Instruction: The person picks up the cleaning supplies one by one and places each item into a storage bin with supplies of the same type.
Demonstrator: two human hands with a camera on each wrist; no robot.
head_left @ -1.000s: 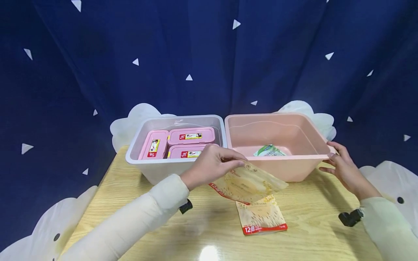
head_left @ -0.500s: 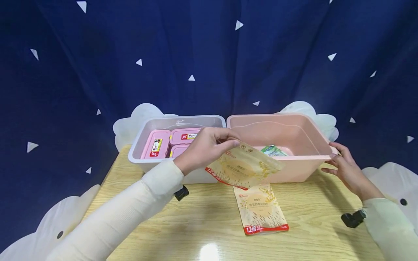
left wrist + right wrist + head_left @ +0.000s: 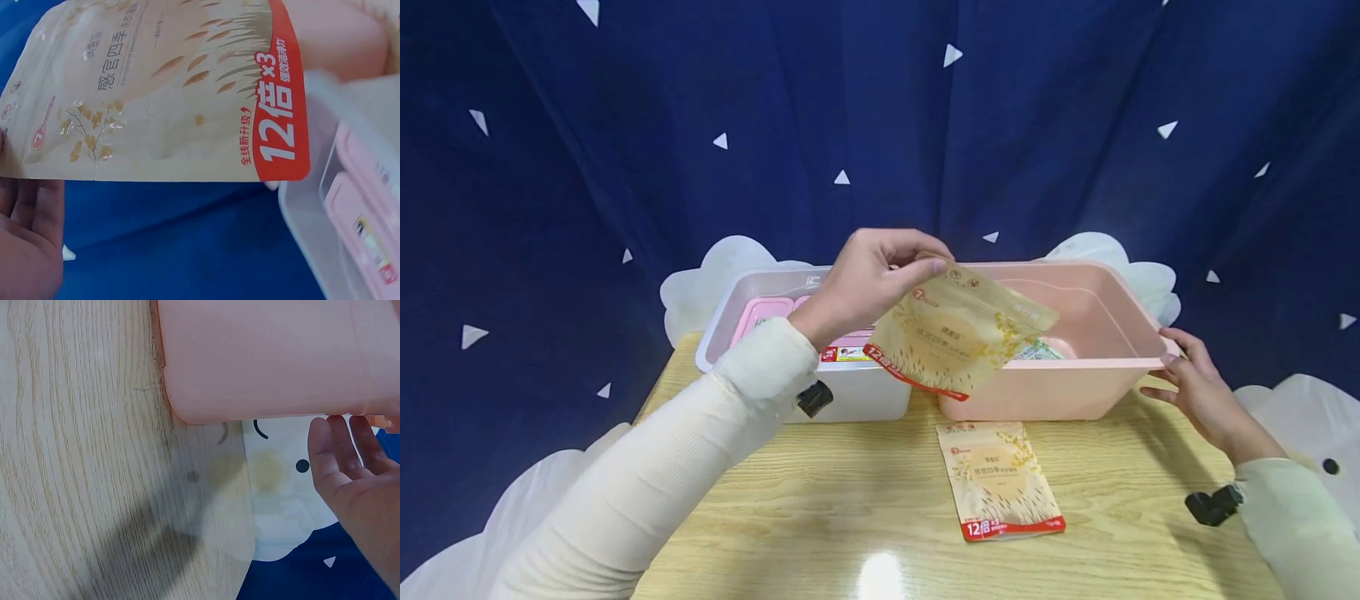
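In the head view my left hand (image 3: 880, 275) pinches the top corner of a beige pouch (image 3: 951, 337) with a red bottom band, raised in front of the two bins. The left wrist view shows the pouch's printed front (image 3: 144, 106) with wheat and yellow leaf pictures. A matching second pouch (image 3: 997, 479) lies flat on the table below. At the right, my right hand (image 3: 1198, 396) holds the near right corner of the pink bin (image 3: 1052, 392), with fingertips (image 3: 322, 434) against its side. The held pouch partly covers both bins.
Beside the pink bin stands a pale grey-white bin (image 3: 850, 396) holding several pink lidded boxes (image 3: 767, 312). A green and white packet (image 3: 1037, 350) lies inside the pink bin. The wooden table (image 3: 820, 492) ends against a dark blue curtain (image 3: 760, 100).
My left hand has lifted the beige pouch up from above the other pouch to the level of the bins' rims, exposing the lower pouch fully. The right hand stays at the pink bin's corner.
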